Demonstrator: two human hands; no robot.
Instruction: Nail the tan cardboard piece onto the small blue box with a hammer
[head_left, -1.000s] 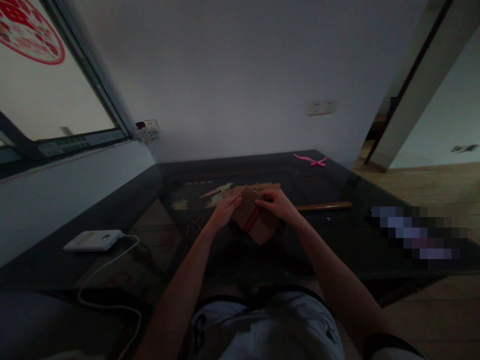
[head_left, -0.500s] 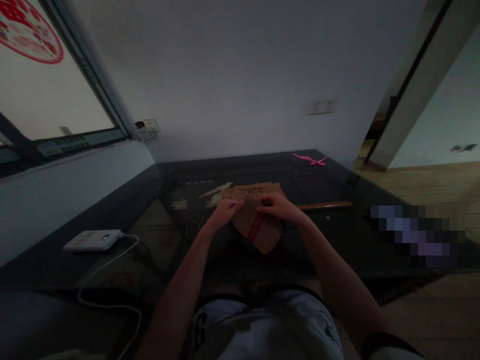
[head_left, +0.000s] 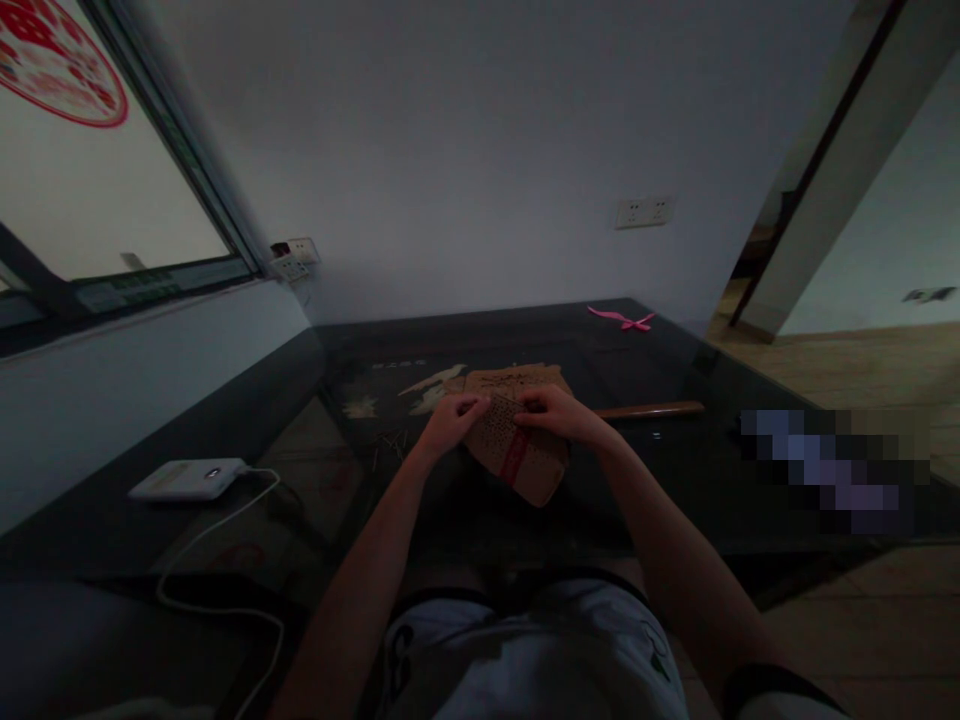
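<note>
A brown perforated card (head_left: 517,455) with a red band lies tilted over the dark glass table (head_left: 660,470), in front of me. My left hand (head_left: 448,421) is closed on the card's upper left edge, fingers curled. My right hand (head_left: 555,413) pinches its upper right part; a thin stick seems to run between the two hands, too small to be sure. A second brown sheet (head_left: 517,379) lies flat just behind the card.
A wooden stick (head_left: 651,410) lies to the right of my hands. A pink ribbon (head_left: 624,320) sits at the far right corner. Pale cut-out pieces (head_left: 431,385) and thin sticks (head_left: 390,440) lie to the left. A white device (head_left: 186,479) with a cable rests at the left.
The card has come down from a raised tilt to lie lower and flatter over the table. Both hands have stayed at its upper edge, moving slightly nearer each other.
</note>
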